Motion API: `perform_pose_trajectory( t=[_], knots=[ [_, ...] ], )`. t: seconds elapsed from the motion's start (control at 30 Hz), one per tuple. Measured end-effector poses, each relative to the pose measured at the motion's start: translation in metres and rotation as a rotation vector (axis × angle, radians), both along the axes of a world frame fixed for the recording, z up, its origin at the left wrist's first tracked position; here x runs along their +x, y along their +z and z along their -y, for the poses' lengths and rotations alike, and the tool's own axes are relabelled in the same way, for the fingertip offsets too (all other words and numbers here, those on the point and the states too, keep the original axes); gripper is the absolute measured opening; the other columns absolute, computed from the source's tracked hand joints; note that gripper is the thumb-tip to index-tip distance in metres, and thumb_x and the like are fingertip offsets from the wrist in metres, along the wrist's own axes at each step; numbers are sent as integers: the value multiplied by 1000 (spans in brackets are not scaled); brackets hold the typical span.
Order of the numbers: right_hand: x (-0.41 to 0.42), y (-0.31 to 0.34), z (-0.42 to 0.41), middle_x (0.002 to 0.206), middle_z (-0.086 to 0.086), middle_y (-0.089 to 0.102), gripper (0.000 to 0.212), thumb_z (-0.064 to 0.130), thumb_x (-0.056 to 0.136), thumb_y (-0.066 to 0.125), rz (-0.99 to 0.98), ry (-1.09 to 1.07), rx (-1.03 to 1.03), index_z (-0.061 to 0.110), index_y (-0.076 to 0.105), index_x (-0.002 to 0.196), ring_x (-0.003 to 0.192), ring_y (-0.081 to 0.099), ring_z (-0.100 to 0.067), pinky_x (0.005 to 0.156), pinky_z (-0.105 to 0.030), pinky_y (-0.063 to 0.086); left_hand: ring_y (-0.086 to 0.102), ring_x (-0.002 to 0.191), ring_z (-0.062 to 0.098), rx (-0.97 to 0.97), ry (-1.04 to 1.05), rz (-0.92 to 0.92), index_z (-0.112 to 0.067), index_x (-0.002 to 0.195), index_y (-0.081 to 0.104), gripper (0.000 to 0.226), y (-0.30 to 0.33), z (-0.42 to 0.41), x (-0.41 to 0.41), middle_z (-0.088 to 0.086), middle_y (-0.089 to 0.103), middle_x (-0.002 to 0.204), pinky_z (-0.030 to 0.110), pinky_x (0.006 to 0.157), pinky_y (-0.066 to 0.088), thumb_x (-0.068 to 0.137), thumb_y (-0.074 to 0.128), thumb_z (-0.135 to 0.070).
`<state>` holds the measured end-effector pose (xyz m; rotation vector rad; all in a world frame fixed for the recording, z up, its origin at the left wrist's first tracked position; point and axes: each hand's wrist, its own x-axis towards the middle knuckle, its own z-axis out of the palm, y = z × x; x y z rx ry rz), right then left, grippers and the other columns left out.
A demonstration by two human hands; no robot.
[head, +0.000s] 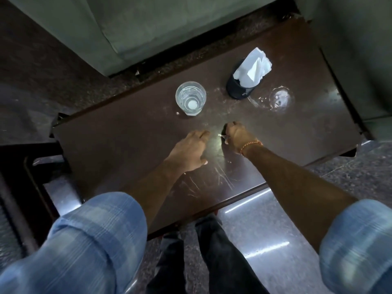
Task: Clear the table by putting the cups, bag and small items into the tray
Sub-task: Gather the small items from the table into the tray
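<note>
A clear glass cup (191, 98) stands upright at the far middle of the dark brown table (118, 145). To its right a dark cup (238, 90) holds crumpled white paper or a bag (253, 67). My left hand (188, 150) lies palm down on the table's middle, holding nothing, fingers stretched forward. Just to its right my right hand (238, 135) is curled into a fist, and a small pale item (221, 135) pokes out of it on the left. What that item is cannot be made out.
A wet ring mark (277, 98) lies right of the dark cup. A grey-green sofa (131, 28) stands beyond the table. A dark framed thing (31, 172) sits low at the left. My legs and the shiny floor (265, 225) are below the near edge.
</note>
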<state>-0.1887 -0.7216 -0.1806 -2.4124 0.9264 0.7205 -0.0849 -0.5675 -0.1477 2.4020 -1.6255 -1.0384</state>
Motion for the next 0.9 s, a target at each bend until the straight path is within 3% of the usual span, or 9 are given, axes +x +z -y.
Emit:
perform_pose_trajectory(
  t=[0.13, 0.27, 0.37, 0.47, 0.53, 0.6, 0.77, 0.9],
  knots=[
    [2, -6, 2, 119, -19, 55, 36, 14, 86, 65, -2, 1, -19, 4, 56, 120, 106, 58, -35, 89, -39, 49, 25, 144, 24, -5, 33, 11, -12, 153, 20, 95, 2, -14, 1, 6, 29, 156, 38, 113, 32, 79, 76, -33],
    [-7, 1, -10, 100, -13, 64, 12, 13, 85, 66, 64, -60, 58, 13, 62, 96, 85, 59, -27, 73, -30, 45, 23, 145, 24, -9, 87, -14, -12, 153, 19, 95, 11, -34, 1, 6, 27, 158, 39, 114, 30, 80, 76, -32],
    [-10, 19, -25, 84, -1, 60, 9, 19, 85, 67, 97, -110, 174, 19, 59, 89, 78, 57, -19, 68, -22, 40, 24, 145, 24, -33, 165, -30, -15, 153, 19, 95, 29, -52, 10, 5, 27, 157, 40, 116, 30, 80, 76, -33],
    [7, 50, -48, 69, 2, 56, 16, 6, 81, 72, 306, -255, 279, 15, 59, 83, 57, 49, -4, 51, -6, 37, 24, 144, 23, -63, 218, 3, -16, 154, 18, 93, 56, -74, 26, 5, 26, 157, 38, 117, 29, 82, 74, -35],
    [29, 74, -68, 65, 4, 55, 18, 0, 79, 74, 395, -329, 357, 9, 62, 87, 49, 49, 3, 49, -1, 38, 23, 145, 23, -82, 260, 33, -16, 154, 17, 92, 77, -94, 41, 5, 25, 158, 40, 117, 30, 83, 72, -36],
    [58, 98, -92, 67, 0, 56, 16, -2, 79, 74, 448, -323, 436, 6, 64, 90, 48, 51, 6, 52, -4, 40, 21, 146, 24, -95, 306, 72, -16, 154, 16, 90, 98, -120, 59, 5, 24, 158, 44, 115, 31, 85, 69, -40],
    [138, 162, -174, 76, -7, 64, 8, 8, 80, 76, 557, -196, 520, 13, 70, 84, 65, 53, -14, 67, -30, 45, 22, 146, 29, -108, 391, 254, -15, 154, 16, 87, 167, -232, 121, 8, 25, 158, 48, 115, 32, 88, 60, -51],
    [201, 231, -264, 73, -6, 65, 17, 9, 81, 76, 632, -42, 571, 23, 69, 75, 59, 53, -10, 62, -29, 47, 29, 141, 30, -76, 482, 393, -13, 152, 23, 83, 246, -348, 172, 10, 31, 154, 44, 113, 34, 88, 58, -52]
  ],
)
